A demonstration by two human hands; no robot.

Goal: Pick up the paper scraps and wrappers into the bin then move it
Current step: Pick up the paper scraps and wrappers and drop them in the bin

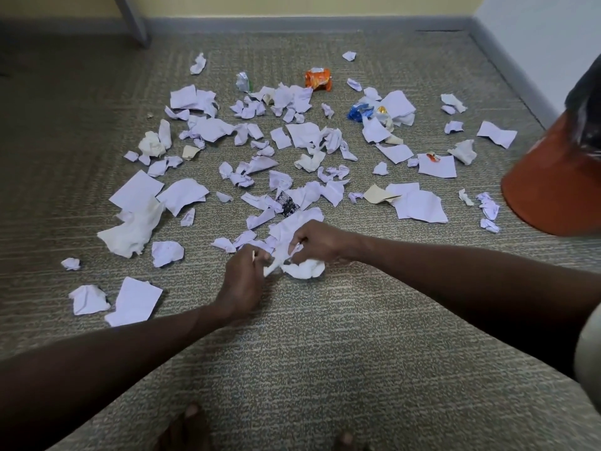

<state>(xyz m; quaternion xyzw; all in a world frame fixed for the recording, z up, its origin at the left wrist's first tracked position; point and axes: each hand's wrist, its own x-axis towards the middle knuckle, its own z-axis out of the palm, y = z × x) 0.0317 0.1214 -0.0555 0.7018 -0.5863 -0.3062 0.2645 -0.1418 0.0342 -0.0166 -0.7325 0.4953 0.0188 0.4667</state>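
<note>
The orange bin (553,177) is cut off at the right edge, tilted, its dark liner blurred. Bare toes barely show at the bottom edge. Both hands reach to the floor: the left hand (242,281) pinches a white scrap, and the right hand (320,244) grips crumpled tissue (305,270). Paper scraps (292,138) and wrappers (318,79) litter grey-green carpet (325,369), bounded by grey skirting (292,22) and a yellow wall.

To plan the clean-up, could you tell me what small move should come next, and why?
Probably lift the gathered scraps and carry them right to the orange bin: both the left hand and right hand already pinch the crumpled white paper on the carpet.
</note>
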